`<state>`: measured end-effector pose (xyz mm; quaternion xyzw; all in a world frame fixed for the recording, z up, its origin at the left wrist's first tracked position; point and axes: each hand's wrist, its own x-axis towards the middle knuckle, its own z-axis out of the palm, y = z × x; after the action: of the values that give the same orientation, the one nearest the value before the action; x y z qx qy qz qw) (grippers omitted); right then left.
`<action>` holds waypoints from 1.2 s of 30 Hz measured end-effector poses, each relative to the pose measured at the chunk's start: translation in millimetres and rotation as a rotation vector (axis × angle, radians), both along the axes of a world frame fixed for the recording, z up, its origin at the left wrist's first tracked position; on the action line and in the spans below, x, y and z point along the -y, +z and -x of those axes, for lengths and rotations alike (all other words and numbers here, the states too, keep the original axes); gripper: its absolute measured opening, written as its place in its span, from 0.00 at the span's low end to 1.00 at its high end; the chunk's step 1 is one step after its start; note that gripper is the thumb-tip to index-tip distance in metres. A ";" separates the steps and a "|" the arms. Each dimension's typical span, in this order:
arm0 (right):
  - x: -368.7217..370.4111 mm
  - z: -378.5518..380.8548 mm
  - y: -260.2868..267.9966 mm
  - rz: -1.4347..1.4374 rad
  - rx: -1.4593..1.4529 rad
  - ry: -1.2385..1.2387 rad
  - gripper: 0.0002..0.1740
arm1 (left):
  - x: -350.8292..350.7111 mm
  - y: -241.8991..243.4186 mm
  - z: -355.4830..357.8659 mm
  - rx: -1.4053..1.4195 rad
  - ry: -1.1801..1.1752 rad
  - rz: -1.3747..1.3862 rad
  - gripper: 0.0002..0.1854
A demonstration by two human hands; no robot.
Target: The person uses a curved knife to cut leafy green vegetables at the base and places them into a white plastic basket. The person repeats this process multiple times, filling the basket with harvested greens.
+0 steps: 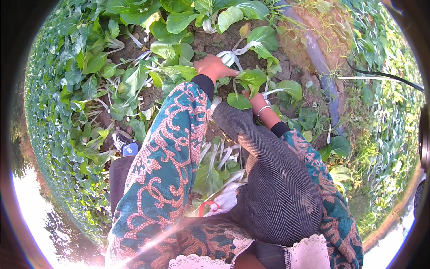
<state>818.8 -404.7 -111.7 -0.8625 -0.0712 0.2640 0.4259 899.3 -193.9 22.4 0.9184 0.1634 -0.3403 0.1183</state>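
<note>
Both my hands are low among leafy green vegetable plants with white stalks. My left hand [215, 68] rests beside a white-stalked leafy plant [229, 57], its thumb pointing right; leaves and the angle hide whether its fingers grip anything. Lower and to the right, my right hand [257, 101], with a bangle on the wrist, is partly behind small green leaves [239, 101]. Its fingertips are hidden, so I cannot tell what they hold. Between my legs, cut or loose leafy greens [210, 176] lie with their white stalks pointing away from me, by a white cloth or bag [226, 200] with a red strip.
Dense leafy plants [90, 64] grow on the left, with brown soil [278, 64] ahead. A bluish pipe or hose [315, 53] curves down the right side, beyond which more crop grows. My shoe [121, 141] stands at the left; a dark thin tube [386, 74] reaches in from the right.
</note>
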 end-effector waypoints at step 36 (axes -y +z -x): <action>-125.0 -145.7 54.8 0.117 0.070 -0.131 0.30 | -137.1 24.4 -55.2 0.651 -0.784 -0.519 0.08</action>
<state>964.5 -279.7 -56.9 -0.8973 -0.0141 0.2089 0.3886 954.5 -56.7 46.8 0.9669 -0.1560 -0.0069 -0.2018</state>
